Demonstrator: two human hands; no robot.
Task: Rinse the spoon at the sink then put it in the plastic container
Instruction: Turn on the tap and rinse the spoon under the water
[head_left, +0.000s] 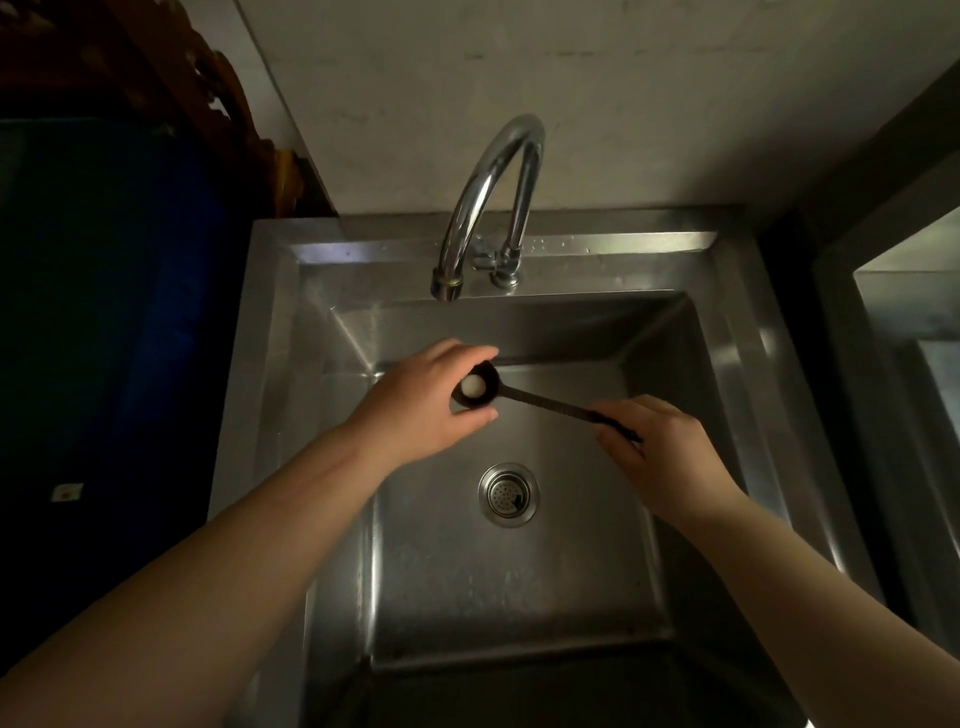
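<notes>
A dark, long-handled spoon (545, 401) is held level over the steel sink (519, 571), below and in front of the tap. My right hand (660, 457) pinches the end of its handle. My left hand (426, 400) wraps around the spoon's bowl, with the thumb below it and the fingers over the top. A pale round spot shows inside the bowl. No water comes out of the chrome tap (491, 208). The plastic container is not in view.
The drain strainer (508, 493) sits in the middle of the sink floor. A dark blue surface (104, 312) lies to the left of the sink. Part of a second steel basin (914, 322) shows at the right edge. A pale wall rises behind the tap.
</notes>
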